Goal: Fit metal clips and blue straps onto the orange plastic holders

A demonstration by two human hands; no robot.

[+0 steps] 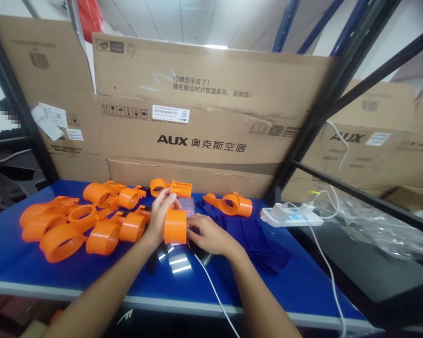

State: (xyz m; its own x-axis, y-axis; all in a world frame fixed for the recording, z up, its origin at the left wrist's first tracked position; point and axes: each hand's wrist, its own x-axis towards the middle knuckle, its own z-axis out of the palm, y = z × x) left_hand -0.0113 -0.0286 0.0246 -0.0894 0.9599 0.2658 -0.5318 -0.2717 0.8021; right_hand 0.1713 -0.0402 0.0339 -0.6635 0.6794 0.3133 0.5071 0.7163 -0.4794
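Observation:
My left hand (162, 213) is wrapped round an orange plastic ring part (175, 226) held upright over the blue table (56, 267). My right hand (207, 234) lies just right of that part, fingers curled over a dark object I cannot make out, its fingertips touching the ring's side. Behind the hands rests a phone (187, 205). Another orange part (172, 188) stands just beyond it.
Several orange ring parts (74, 220) lie in a pile at the left, one more (231, 204) at the right. Dark blue strips (257, 239) lie right of my hands. A white power strip (291, 217) with cables sits at the table's right end. Cardboard boxes (197, 117) stand behind.

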